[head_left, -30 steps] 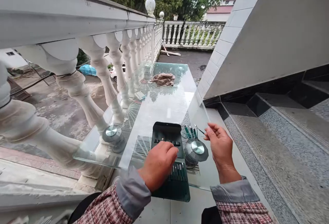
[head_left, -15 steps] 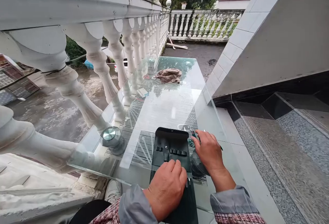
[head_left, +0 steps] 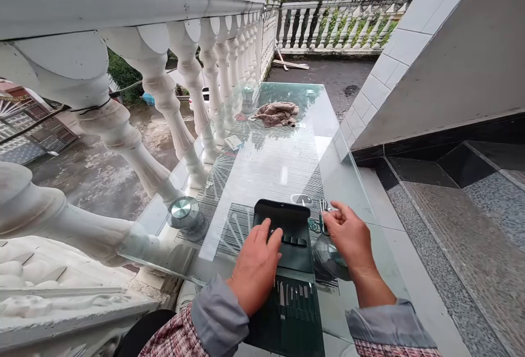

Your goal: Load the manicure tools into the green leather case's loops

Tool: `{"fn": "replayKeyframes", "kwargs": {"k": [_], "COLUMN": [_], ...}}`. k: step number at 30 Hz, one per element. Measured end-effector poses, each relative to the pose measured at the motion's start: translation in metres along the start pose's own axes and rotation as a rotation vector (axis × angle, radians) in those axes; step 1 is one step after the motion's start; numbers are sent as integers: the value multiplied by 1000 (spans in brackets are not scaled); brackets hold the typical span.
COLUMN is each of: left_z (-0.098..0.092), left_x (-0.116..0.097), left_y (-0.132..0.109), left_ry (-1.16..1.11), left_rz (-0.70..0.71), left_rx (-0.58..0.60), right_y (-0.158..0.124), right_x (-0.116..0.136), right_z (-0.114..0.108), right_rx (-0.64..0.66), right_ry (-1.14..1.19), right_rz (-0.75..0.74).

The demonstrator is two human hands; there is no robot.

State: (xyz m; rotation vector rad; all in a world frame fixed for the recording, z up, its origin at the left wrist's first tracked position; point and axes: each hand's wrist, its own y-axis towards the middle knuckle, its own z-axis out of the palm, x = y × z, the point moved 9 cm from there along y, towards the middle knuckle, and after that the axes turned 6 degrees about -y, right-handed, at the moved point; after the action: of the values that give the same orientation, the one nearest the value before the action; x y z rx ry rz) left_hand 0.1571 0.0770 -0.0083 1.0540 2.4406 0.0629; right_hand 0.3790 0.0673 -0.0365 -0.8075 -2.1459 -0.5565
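Shifting forward since half a second ago, the left hand [head_left: 255, 264] now lies over the upper part of the unfolded case [head_left: 296, 258], fingers loosely spread; contact is unclear. Result: the row of slim metal tools [head_left: 292, 294] in the lower panel shows, leaving it within reach. The right hand [head_left: 348, 234] is drawn narrow, thumb and fingers close together, beside the small tools [head_left: 323, 206] right of the case; whether it grips one, cannot tell. Case sits at the near end of the glass table [head_left: 266, 174]: dark green, smooth, leather-like, with a row of black loops [head_left: 294, 240]. Scissors [head_left: 315, 226] have rounded green handles. Tabletop is clear, glossy, striped underneath. Brown cloth [head_left: 275, 114], soft and crumpled, lies at the far end.
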Motion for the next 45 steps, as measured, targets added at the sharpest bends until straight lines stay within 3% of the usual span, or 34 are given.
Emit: {"fn": "replayKeyframes", "kwargs": {"k": [5,11,16,18,24,29,35,45], "left_z": [0,3,3,3,0,-6,-6,-6], "left_x": [21,26,32,38,41,37,39,41], "left_y": [7,11,14,15,14,10,5,3], "left_ry": [-209,-368,-443,-481,-512,-499,-503,-485], "left_rz": [-84,-128,-183,-227,-264,-233,-241,-317], "left_rx": [21,8,-31,-36,-7,14,24,50], "right_y": [-16,-45,-63,-66,-63,-59,-66,-68], "right_x": [0,38,65,67,62,57,71,78], "right_z": [-3,11,32,37,39,39,53,55], "right_rx": [47,276,503,521,370,236,288,254], "right_ry": [654,842,803,743,499,315,216,72], "right_rz": [279,273,141,85,-83,-88,-177,-339]}}
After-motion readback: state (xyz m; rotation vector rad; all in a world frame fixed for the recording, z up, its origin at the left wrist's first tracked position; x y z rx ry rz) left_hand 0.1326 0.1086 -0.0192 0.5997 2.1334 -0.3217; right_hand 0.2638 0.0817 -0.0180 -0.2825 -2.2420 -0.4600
